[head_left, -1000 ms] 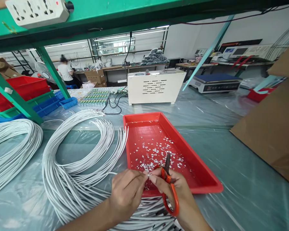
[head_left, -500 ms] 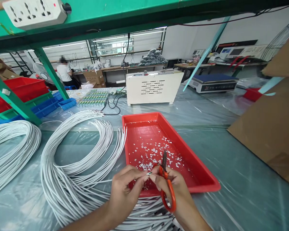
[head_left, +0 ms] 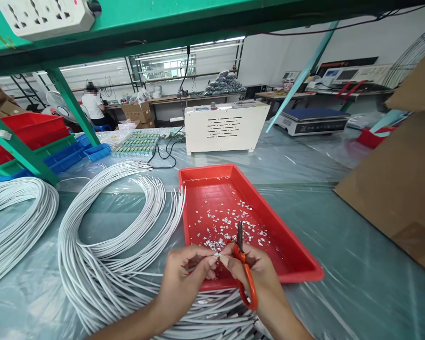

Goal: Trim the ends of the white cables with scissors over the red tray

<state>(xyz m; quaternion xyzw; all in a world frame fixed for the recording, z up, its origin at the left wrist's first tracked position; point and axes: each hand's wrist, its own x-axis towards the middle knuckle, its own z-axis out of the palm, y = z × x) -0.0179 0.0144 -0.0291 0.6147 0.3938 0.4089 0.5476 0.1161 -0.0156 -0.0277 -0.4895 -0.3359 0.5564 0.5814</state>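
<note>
My left hand [head_left: 184, 274] is closed, its thumb and forefinger pinching the end of a white cable [head_left: 217, 255]. At the same small tip, the thumb and a finger of my right hand [head_left: 264, 278] pinch from the other side. Orange-handled scissors [head_left: 248, 283] are held in my right hand, their dark blades pointing up and away. Both hands are above the near edge of a red tray [head_left: 278, 229], where small silvery-white scraps [head_left: 216, 243] lie scattered. Exactly what the fingertips grip is too small to make out.
A large coil of white cables [head_left: 71, 241] spreads left of the tray and under my forearms. Another coil [head_left: 42, 203] lies farther left. Behind the tray stand a cream metal box [head_left: 226, 132] and a scale [head_left: 311, 122]. Cardboard [head_left: 400, 198] leans at right; a person [head_left: 93, 106] sits far back.
My fingertips have shifted slightly at the cable tip, and the dark bit seen there before is now covered. The left hand's lower fingers show more. The scissors stay in my right hand.
</note>
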